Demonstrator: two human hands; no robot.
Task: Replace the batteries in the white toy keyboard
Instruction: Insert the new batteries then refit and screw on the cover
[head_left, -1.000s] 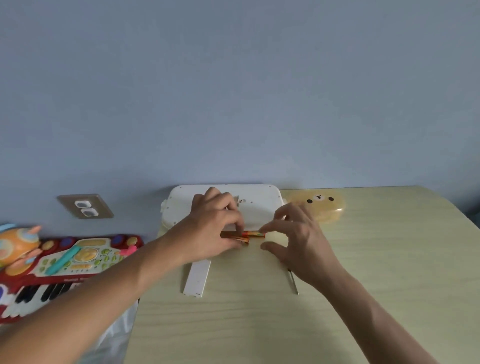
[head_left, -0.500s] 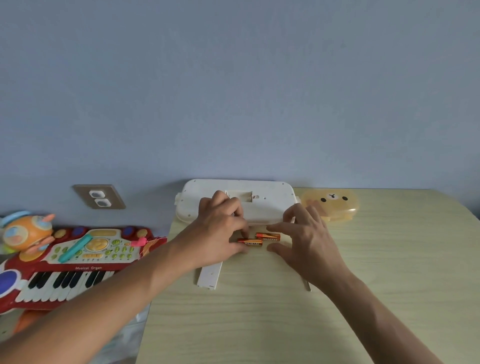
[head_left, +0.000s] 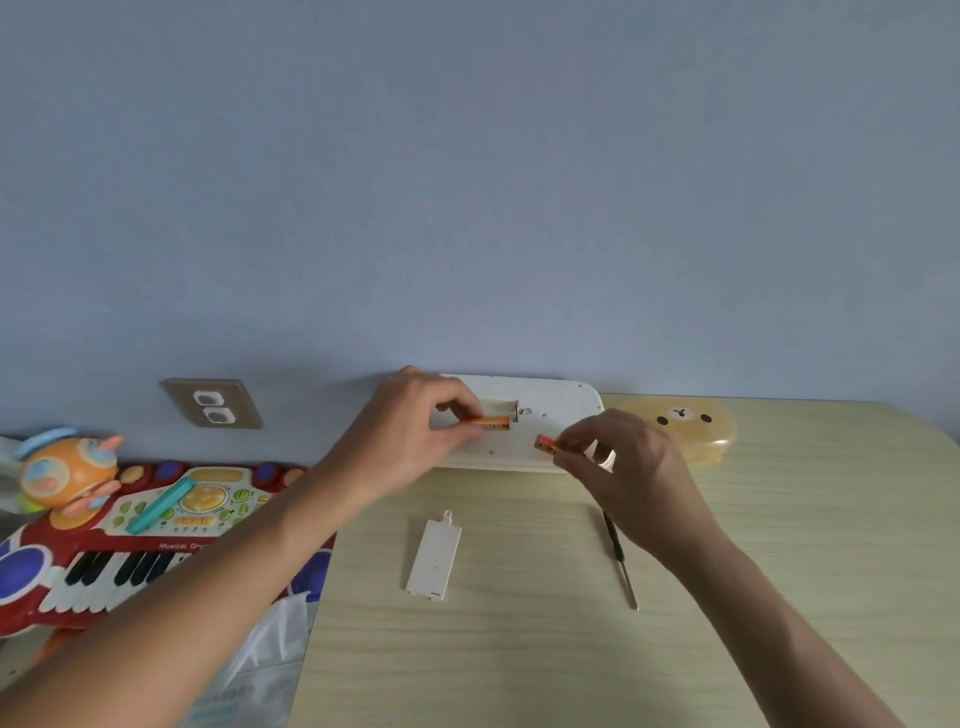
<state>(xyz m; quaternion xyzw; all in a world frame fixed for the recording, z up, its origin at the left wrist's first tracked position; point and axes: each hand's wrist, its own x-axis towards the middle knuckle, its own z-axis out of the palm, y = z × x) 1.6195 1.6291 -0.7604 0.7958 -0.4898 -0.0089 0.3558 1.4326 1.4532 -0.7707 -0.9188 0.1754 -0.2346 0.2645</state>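
Note:
The white toy keyboard (head_left: 561, 415) lies face down at the far edge of the table, against the wall, with its battery compartment (head_left: 501, 405) open. My left hand (head_left: 415, 441) holds an orange battery (head_left: 491, 422) just below the compartment. Over the keyboard's right part, my right hand (head_left: 623, 467) pinches a second orange battery (head_left: 546, 444). The white battery cover (head_left: 434, 558) lies loose on the table in front of the keyboard. A thin screwdriver (head_left: 621, 561) lies to the right of the cover, partly under my right wrist.
A yellow bear-face case (head_left: 691, 426) sits right of the keyboard. Off the wooden table's (head_left: 519, 649) left edge are a red toy organ (head_left: 130, 525), an orange round toy (head_left: 67, 473) and a plastic bag (head_left: 260, 665). A wall socket (head_left: 213, 402) is on the left.
Both hands have lifted the two batteries off the table and moved them up over the keyboard's back. The view has also shifted nearer, with the cover and screwdriver now fully exposed.

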